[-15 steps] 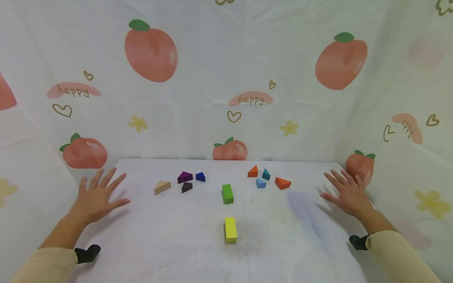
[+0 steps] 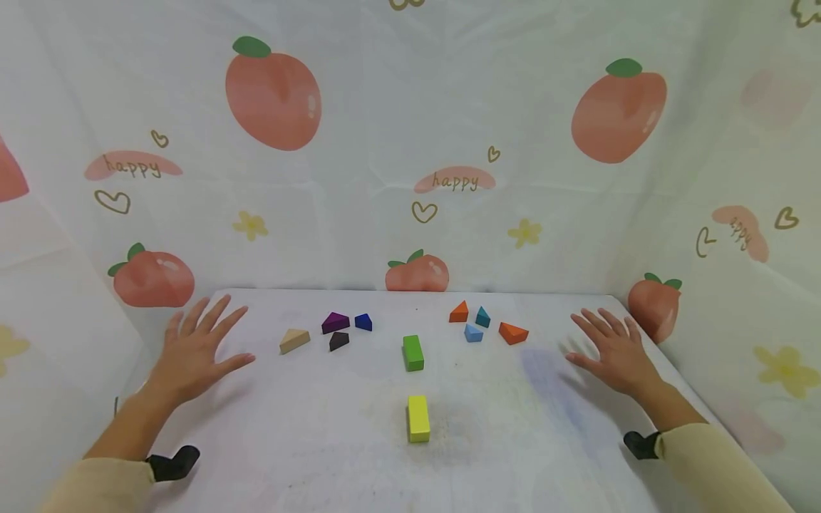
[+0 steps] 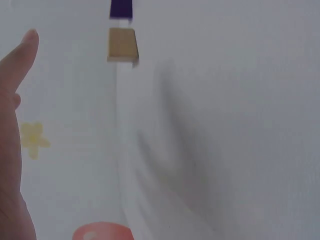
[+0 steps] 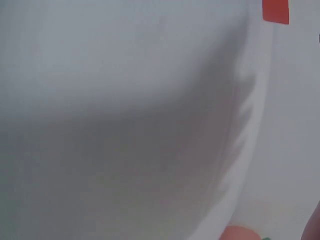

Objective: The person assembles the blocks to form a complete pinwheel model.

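- The left hand (image 2: 191, 353), released, fingers spread, hovers left of a beige block (image 2: 294, 342).
- The right hand (image 2: 616, 356), likewise released and spread, hovers nearest the rightmost orange block (image 2: 514, 333).

Peach-printed cloth (image 2: 385, 100) behind white table (image 2: 308, 413)

Yellow block (image 2: 419, 419), green block (image 2: 413, 352), tan wedge (image 2: 294, 340), orange wedges (image 2: 514, 333), white backdrop (image 2: 385, 92) with coral-red, green-leaved fruit (image 2: 273, 102).
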Motion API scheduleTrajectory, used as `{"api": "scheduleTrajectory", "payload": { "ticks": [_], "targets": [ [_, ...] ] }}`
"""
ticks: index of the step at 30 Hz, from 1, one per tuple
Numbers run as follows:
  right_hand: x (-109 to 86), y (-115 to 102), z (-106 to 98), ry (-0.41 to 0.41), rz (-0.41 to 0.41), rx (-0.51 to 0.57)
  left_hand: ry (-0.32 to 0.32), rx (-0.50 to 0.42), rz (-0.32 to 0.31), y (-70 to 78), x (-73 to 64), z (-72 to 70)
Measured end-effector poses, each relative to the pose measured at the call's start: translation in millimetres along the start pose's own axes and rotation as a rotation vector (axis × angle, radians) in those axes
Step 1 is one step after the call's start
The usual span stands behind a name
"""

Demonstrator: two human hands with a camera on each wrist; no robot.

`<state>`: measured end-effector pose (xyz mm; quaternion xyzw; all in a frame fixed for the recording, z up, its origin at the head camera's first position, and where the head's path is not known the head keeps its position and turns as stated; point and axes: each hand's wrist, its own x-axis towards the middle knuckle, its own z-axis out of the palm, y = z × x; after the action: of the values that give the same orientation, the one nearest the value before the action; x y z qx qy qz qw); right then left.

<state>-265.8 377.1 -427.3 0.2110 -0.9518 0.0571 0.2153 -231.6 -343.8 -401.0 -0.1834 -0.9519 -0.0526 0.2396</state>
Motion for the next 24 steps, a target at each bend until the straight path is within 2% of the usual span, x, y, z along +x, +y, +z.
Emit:
{"api": "scheduleTrajectory", "payload": {
  "ticks": [12, 24],
  "targets": [
    [8.5, -29, 5, -0.061, -0.002, 0.137, 0.105, -0.116, 0.037, 25.0, 9.1, 0.5],
    [12.2, -55, 12, -0.052, -0.058, 0.202, 0.144, -0.223, 0.039, 46.9, 21.8, 4.8]
  ]
}}
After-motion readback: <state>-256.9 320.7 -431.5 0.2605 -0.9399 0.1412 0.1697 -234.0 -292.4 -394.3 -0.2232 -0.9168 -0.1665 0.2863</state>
